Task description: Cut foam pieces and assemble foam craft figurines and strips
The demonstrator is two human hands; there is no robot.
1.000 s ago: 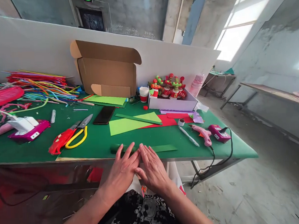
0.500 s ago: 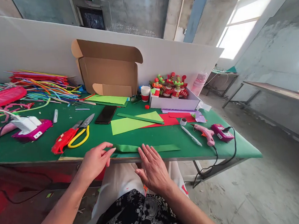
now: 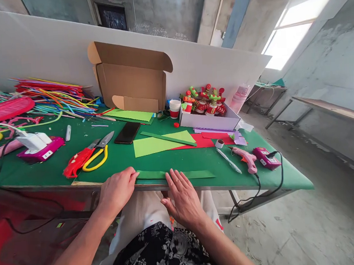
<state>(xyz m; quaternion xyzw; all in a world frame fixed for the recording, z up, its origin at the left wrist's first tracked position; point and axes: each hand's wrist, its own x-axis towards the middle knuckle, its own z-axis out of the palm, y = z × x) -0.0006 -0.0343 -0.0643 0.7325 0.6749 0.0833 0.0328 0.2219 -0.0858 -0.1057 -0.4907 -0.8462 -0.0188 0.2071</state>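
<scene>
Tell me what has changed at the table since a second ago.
The left hand has moved left, away from the right hand, and now pinches the left end of the near green strip. That part, buckled half a second ago, looks flatter. The right hand stays flat on the strip; the phone, yellow-handled scissors and cardboard box lie unmoved.

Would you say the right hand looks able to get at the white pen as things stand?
Probably yes: the right hand rests on the front green strip, and the white pen lies past the strip's right end, with nothing seen standing between them.
</scene>
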